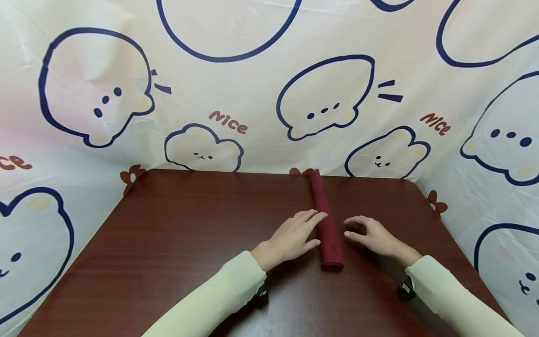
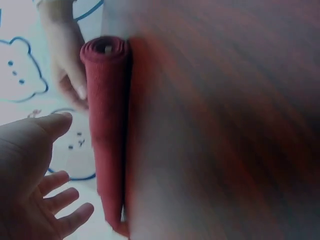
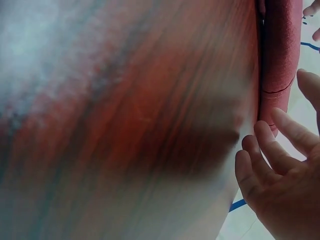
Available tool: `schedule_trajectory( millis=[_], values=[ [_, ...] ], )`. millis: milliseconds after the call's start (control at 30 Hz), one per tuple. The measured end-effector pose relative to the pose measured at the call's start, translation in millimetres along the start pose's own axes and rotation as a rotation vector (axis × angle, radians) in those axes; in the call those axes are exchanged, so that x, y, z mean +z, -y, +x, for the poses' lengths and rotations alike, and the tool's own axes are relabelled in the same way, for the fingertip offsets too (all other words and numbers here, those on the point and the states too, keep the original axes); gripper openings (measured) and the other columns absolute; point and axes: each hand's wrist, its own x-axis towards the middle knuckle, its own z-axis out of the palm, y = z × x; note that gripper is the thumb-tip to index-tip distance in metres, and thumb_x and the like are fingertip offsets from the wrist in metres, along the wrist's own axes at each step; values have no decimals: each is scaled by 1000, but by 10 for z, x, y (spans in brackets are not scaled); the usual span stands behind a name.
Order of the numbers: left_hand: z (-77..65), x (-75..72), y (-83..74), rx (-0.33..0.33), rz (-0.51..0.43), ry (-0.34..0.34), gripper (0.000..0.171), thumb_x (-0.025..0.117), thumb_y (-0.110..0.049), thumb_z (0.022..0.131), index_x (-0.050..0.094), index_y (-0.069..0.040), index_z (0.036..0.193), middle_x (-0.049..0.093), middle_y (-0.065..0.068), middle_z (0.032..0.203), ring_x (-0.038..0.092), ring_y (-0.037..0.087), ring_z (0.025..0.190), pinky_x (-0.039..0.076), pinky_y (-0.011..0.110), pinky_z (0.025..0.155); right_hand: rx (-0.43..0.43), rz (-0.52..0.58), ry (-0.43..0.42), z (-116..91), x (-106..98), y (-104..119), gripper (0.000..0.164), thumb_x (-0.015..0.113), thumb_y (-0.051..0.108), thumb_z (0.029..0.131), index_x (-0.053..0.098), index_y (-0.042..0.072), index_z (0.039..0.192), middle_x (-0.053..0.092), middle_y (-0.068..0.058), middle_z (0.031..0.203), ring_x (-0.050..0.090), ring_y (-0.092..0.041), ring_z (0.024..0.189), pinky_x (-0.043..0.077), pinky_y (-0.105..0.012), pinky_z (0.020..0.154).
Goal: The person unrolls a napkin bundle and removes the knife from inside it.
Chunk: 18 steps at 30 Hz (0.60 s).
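Observation:
A dark red cloth (image 1: 329, 229), rolled into a long tube, lies on the table pointing away from me. Its near end shows spiral layers in the left wrist view, where the roll (image 2: 107, 110) stands out against the pale backdrop. On its left side is my left hand (image 1: 291, 236), fingers spread and loosely bent, fingertips close over the roll; whether they touch it I cannot tell from the head view. To the right of the roll, a small gap apart, my right hand (image 1: 375, 235) hovers with fingers relaxed and nothing held.
The brown wooden table (image 1: 202, 210) has its far edge against a pale cloth backdrop (image 1: 261, 93) printed with cartoon animals. The backdrop also encloses the left and right sides. A dark wrist device (image 1: 262, 295) sits at my left cuff, another (image 1: 406, 288) at the right.

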Motion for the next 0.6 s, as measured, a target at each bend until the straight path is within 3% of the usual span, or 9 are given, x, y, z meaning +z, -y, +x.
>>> schedule_trajectory(
  millis=[167, 333, 600],
  values=[
    [48, 51, -124, 72, 41, 66, 69, 59, -40, 102, 26, -27, 161, 37, 7, 163, 44, 24, 145, 50, 43, 107, -6, -8, -4, 3, 23, 4, 38, 70, 28, 96, 67, 4, 125, 72, -10, 116, 66, -24, 103, 55, -37, 87],
    [129, 71, -206, 123, 133, 109, 63, 58, -28, 103, 29, -32, 160, 34, 2, 165, 41, 23, 147, 52, 39, 104, -26, -7, -1, 12, 45, -19, 37, 71, 27, 96, 67, 4, 124, 73, -8, 112, 66, -17, 98, 55, -32, 84],
    [244, 112, -261, 138, 192, 252, 69, 50, -10, 103, 28, -44, 158, 30, -5, 167, 35, 26, 151, 47, 43, 111, -51, 16, -7, 1, 39, -50, 31, 71, 15, 95, 68, 1, 122, 72, -11, 111, 64, -16, 94, 53, -27, 81]
  ],
)
